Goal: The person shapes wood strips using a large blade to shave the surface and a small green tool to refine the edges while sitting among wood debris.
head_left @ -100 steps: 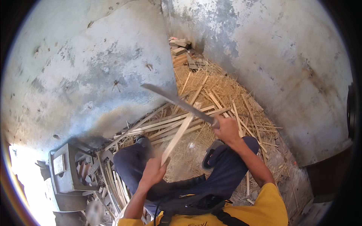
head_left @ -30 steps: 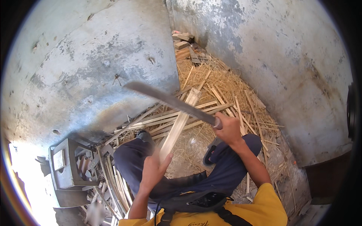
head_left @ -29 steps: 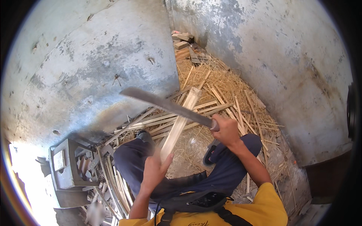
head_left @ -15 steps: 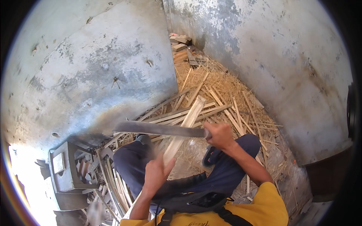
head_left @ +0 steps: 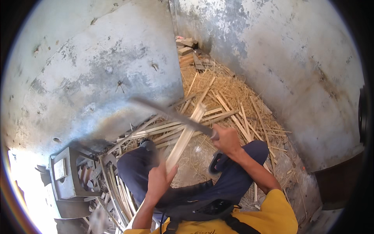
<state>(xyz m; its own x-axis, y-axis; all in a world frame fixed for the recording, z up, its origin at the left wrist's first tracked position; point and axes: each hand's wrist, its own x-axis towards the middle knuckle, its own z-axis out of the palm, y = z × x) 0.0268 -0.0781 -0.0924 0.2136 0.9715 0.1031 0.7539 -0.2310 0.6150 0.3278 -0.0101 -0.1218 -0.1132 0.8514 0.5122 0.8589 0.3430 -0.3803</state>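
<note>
Right hand (head_left: 228, 141): closed on handle of machete (head_left: 183, 119); blurred blade (head_left: 157, 109) crosses wooden slat (head_left: 181, 148), contact unclear. Left hand (head_left: 159, 181): closed around slat's near end, presumably keeping fingers clear. Slat slants toward floor's (head_left: 198, 156) far corner.

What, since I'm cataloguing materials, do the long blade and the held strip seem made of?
Long blade: probably metal, from its thin grey form; dull, though blur obscures the finish. Held strip: likely wood or bamboo, seemingly raw, from its pale colour and lengthwise streaks.
</note>
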